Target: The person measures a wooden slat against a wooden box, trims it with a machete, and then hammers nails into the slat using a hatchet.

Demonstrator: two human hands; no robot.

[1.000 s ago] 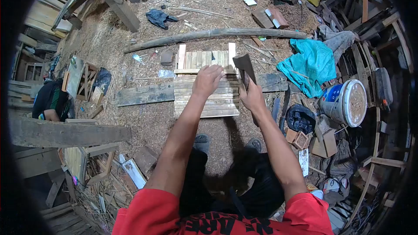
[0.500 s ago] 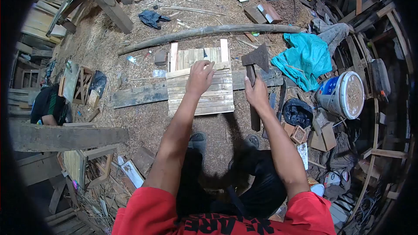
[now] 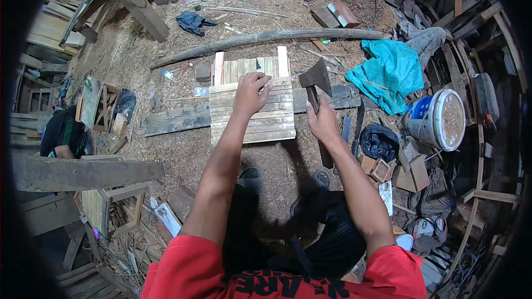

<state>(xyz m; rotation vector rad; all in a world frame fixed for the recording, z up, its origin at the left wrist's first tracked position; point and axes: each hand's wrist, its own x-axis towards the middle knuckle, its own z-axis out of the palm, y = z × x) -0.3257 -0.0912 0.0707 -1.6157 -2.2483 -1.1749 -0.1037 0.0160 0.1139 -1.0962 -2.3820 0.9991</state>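
Observation:
A panel of pale wooden slats (image 3: 252,123) lies on the ground ahead of me, with two upright end pieces reaching past its far side. My left hand (image 3: 251,94) is over its upper part, fingers curled around a wooden slat (image 3: 221,89) that lies across the others; the fingertips are partly hidden. To the right of the panel, my right hand (image 3: 323,120) grips a hatchet (image 3: 316,79) by its handle near the head. The dark blade points up and away, and the lower handle hangs below my wrist.
A dark plank (image 3: 176,121) runs beneath the panel. Beyond it lies a long pole (image 3: 249,40). On the right are a teal sheet (image 3: 390,72), a white bucket (image 3: 448,120) and a black plastic bag (image 3: 379,142). A heavy beam (image 3: 88,174) juts in from the left, near another person (image 3: 62,133).
The top slat, slanted before, now lies more level with the others. The panel and my left hand have shifted slightly left. The hatchet head has tilted and moved a little left.

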